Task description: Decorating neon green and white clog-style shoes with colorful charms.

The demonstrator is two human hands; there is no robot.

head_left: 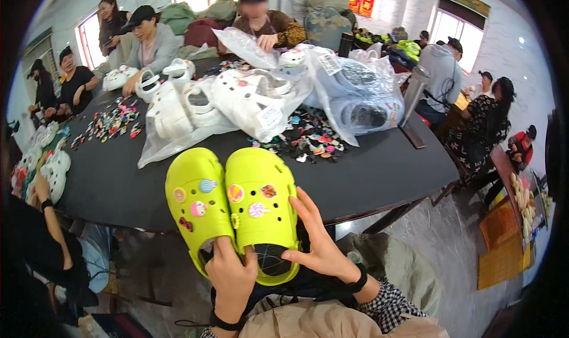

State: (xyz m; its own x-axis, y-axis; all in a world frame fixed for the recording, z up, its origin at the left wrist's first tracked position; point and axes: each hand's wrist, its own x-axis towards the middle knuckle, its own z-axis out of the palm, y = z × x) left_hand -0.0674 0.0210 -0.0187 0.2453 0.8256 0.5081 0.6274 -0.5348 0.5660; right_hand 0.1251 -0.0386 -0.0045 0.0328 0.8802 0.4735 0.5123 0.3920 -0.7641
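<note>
A pair of lime-green clogs, the left clog (pixel 195 190) and the right clog (pixel 261 195), is held side by side, toes pointing away from me. Small charms sit in their holes, among them a pink cupcake (pixel 198 209), a blue swirl (pixel 207 185) and a lollipop (pixel 258 210). My left hand (pixel 233 278) is closed on the pair at the openings, its fingers inside the left clog and its thumb by the right one. Against the outer side of the right clog lies my right hand (pixel 320 243), fingers along the side and thumb at the opening, gripping it.
On the black table (pixel 367 178) lie bagged white clogs (pixel 249 104), bagged pale-blue clogs (pixel 364 95) and heaps of loose charms (pixel 317 139). A metal stand (pixel 413 101) rises at the right edge. Several people sit around, one arm (pixel 53 225) close on my left.
</note>
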